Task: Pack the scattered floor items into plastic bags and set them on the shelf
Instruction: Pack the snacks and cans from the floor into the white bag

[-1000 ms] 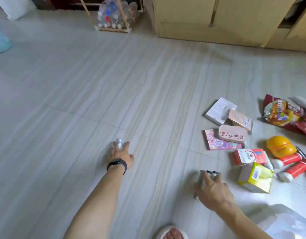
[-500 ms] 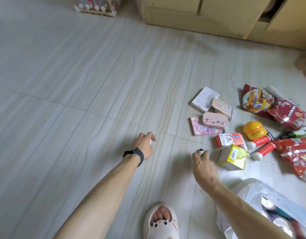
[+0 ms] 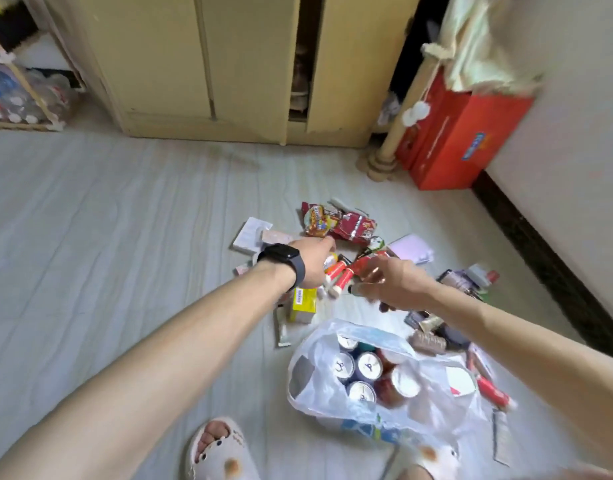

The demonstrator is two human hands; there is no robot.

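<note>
Floor [image 3: 125,237]: white box [image 3: 251,233], yellow box [image 3: 303,303], red tubes [image 3: 336,275], snack packets [image 3: 336,223] loose, unpacked. Left hand [image 3: 312,261] over tubes; grip not discernible. Plastic bag [image 3: 319,362] open on floor, part filled with cans [image 3: 367,367]. Right hand [image 3: 391,285] just beyond bag, fingers curled; contents blurred. Further clutter [image 3: 464,282] at right. Judgement: packing about midway; shelving not begun.

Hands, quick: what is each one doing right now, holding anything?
Left hand: cannot tell; its fingers are hidden, over the red tubes.
Right hand: pinches a small dark-capped item, blurred.
</note>
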